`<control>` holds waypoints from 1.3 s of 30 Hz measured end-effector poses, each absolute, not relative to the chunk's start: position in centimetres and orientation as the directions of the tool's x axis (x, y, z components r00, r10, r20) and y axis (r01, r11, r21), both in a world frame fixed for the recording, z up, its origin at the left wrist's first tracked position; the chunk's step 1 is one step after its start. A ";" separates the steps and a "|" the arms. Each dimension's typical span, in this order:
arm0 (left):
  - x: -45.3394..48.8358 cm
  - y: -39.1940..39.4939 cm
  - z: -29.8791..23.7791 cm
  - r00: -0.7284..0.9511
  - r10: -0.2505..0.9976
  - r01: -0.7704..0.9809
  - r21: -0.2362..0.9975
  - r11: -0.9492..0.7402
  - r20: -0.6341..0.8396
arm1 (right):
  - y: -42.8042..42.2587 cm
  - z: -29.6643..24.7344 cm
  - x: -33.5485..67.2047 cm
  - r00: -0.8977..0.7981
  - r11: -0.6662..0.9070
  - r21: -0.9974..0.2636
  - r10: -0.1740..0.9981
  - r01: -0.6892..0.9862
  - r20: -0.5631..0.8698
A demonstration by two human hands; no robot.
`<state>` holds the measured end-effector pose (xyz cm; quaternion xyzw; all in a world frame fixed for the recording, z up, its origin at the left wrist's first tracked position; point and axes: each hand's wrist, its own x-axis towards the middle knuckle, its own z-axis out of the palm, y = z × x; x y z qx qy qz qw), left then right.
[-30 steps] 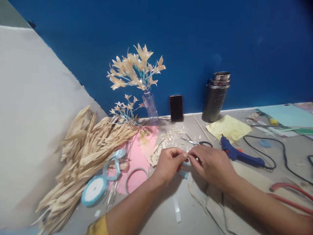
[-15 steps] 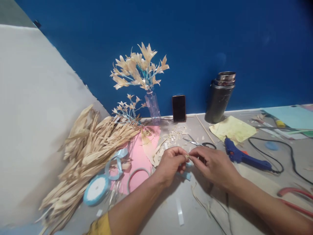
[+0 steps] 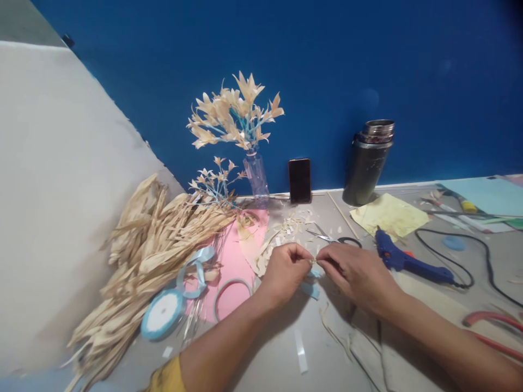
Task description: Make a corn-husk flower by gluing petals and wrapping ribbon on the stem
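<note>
A phone [image 3: 299, 181] probably touches the wall [image 3: 318, 71] between vase [image 3: 256, 175] and flask [image 3: 366, 169].

The place looks like a handicraft corner, though whether in a home or a workshop cannot be told. A plain grey work surface [image 3: 272, 354] meets a deep blue painted wall [image 3: 327, 71] at its back edge. Toward its left edge lie a heap of dry tan husks [image 3: 155, 250] and a round spool of pale blue ribbon [image 3: 162, 314]. Pale handmade-looking flowers [image 3: 235, 114] stand near the back edge. Black-handled metal scissors [image 3: 333, 239], a blue corded glue gun [image 3: 412, 264] and small pale scraps [image 3: 292, 220] also suggest craft work.
</note>
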<state>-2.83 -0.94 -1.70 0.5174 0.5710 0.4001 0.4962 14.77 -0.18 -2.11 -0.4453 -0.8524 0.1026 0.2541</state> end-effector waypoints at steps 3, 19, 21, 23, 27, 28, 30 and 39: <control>-3.0 -1.0 -1.4 -0.004 0.998 0.316 0.947 0.057 -0.059 | -0.2 -1.9 14.7 -0.448 0.542 -0.429 0.840 0.723 0.306; -2.6 -2.1 -0.4 0.099 0.968 0.420 0.872 -0.251 0.231 | 0.0 -0.6 14.2 -0.346 0.259 -0.855 0.933 0.450 0.100; -2.6 -2.1 -0.4 0.099 0.971 0.428 0.872 -0.238 0.217 | 0.1 -0.5 14.3 -0.348 0.252 -0.848 0.934 0.466 0.086; -2.5 -2.2 -0.3 0.097 0.972 0.431 0.871 -0.236 0.216 | 0.1 -0.4 14.5 -0.353 0.248 -0.842 0.933 0.480 0.073; -2.5 -2.2 -0.3 0.073 0.972 0.433 0.871 -0.233 0.223 | 0.4 -0.3 15.1 -0.362 0.216 -0.847 0.932 0.486 0.029; -2.5 -2.2 -0.3 0.067 0.973 0.433 0.872 -0.228 0.222 | 0.5 -0.2 15.2 -0.366 0.196 -0.859 0.931 0.472 0.012; -2.4 -2.2 -0.3 0.065 0.973 0.431 0.873 -0.227 0.220 | 0.6 -0.2 15.3 -0.383 0.158 -0.893 0.924 0.422 -0.018; -2.4 -2.5 -1.1 0.229 0.914 0.504 0.762 -0.407 0.336 | 0.5 -0.4 15.0 -0.394 0.089 -0.890 0.913 0.447 -0.106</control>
